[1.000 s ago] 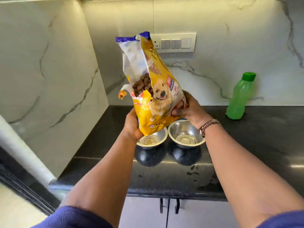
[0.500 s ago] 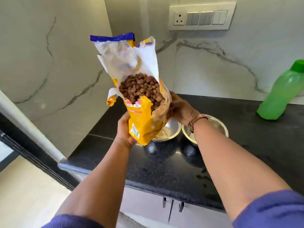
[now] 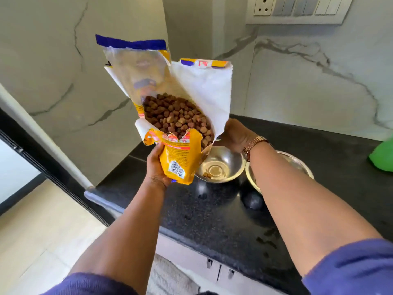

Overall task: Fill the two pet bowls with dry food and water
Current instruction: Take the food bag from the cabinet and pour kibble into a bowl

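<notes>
I hold an open yellow dog food bag tilted over the left steel bowl. Brown kibble fills the bag's torn mouth. My left hand grips the bag's lower left side. My right hand grips its far right side, mostly behind the white flap. A few kibble pieces lie in the left bowl's bottom. The right steel bowl sits beside it, partly hidden by my right forearm. A green water bottle shows at the right edge.
Both bowls rest on a black granite counter in a marble-walled corner. A switch plate is on the back wall. The counter's left end drops to a tiled floor. Cabinet handles sit below the front edge.
The bag has tipped further toward the left bowl and a few kibble pieces have fallen into it. The view has shifted closer and rightward, pushing the bottle to the frame edge.
</notes>
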